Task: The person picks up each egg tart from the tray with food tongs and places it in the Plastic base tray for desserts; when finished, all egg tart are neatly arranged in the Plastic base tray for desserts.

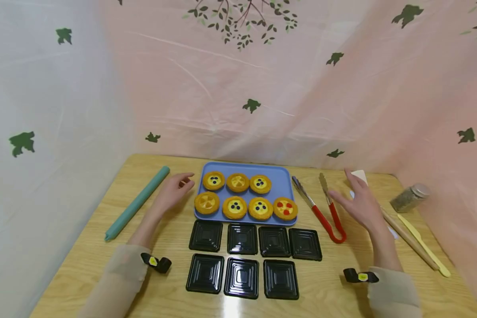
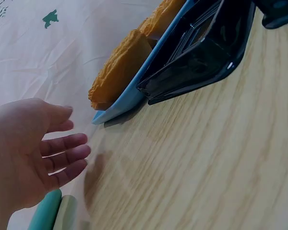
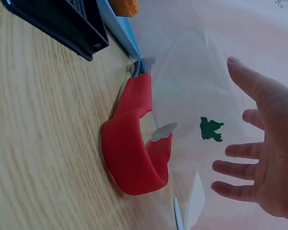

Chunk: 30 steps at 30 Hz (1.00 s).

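My left hand (image 1: 175, 189) hovers just left of a blue tray (image 1: 278, 176), fingers loosely bent and holding nothing. Several egg tarts lie on that tray in two rows. Most carry dark berries, like the front tart (image 1: 234, 207); the tart at front right (image 1: 285, 209) has red pieces, and two others show pale wedges. To the right, my right hand (image 1: 359, 205) is raised with its fingers spread, its palm bare in the right wrist view. Beside it lie spread tongs with red handles (image 1: 322, 219), untouched. A teal rolling pin (image 1: 137, 204) lies left of my left hand.
Several square black plastic trays, such as the front left one (image 1: 205, 274), stand in two rows before the blue tray. At right are a glass jar (image 1: 408, 199) with a grey lid, a wooden stick (image 1: 411, 240) and a yellow plastic knife (image 1: 425, 244). Printed cloth (image 1: 222, 123) hangs behind the table.
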Tool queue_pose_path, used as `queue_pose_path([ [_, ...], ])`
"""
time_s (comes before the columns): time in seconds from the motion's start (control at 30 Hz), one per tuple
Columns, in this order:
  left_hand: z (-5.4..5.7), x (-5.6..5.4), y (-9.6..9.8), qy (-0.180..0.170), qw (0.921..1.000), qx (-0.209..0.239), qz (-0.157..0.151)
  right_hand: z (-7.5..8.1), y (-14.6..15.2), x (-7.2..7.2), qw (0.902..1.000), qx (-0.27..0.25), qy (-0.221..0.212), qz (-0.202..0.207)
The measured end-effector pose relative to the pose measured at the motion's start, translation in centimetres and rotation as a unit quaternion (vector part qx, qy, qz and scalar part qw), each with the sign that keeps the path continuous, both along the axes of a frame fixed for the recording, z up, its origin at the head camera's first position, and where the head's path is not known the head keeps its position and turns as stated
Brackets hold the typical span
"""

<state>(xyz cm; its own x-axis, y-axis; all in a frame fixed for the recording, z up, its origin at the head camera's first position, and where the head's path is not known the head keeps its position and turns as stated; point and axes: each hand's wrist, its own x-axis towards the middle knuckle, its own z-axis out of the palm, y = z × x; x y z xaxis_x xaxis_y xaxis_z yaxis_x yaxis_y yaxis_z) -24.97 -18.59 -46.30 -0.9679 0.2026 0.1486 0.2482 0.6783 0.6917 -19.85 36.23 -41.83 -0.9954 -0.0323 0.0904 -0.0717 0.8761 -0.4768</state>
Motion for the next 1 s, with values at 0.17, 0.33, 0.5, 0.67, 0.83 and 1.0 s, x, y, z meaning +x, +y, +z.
queue_pose_path([
  [0.17,-0.4,-0.3,0.0,-0.03,0.9995,-0.006,-0.001,-0.1,0.0,0.5,0.9992,0.0,-0.032,0.024],
  [0.33,-0.5,-0.3,0.3,-0.07,0.9974,-0.016,0.001,-0.2,0.0,0.8,0.997,0.007,-0.062,0.046],
  [0.5,-0.5,-0.6,0.4,-0.087,0.9959,-0.021,-0.009,-0.2,-0.1,0.9,0.9954,0.02,-0.064,0.068],
  [0.67,-0.6,-0.9,0.1,-0.092,0.9953,-0.023,-0.017,-0.1,-0.6,0.9,0.9919,0.039,-0.078,0.092],
  [0.83,-0.5,-0.9,0.2,-0.091,0.9952,-0.029,-0.022,-0.3,-1.1,1.1,0.9873,0.042,-0.109,0.107],
  [1.0,-0.4,-0.9,0.3,-0.082,0.9954,-0.037,-0.032,-0.7,-1.4,1.0,0.9834,0.043,-0.126,0.124],
])
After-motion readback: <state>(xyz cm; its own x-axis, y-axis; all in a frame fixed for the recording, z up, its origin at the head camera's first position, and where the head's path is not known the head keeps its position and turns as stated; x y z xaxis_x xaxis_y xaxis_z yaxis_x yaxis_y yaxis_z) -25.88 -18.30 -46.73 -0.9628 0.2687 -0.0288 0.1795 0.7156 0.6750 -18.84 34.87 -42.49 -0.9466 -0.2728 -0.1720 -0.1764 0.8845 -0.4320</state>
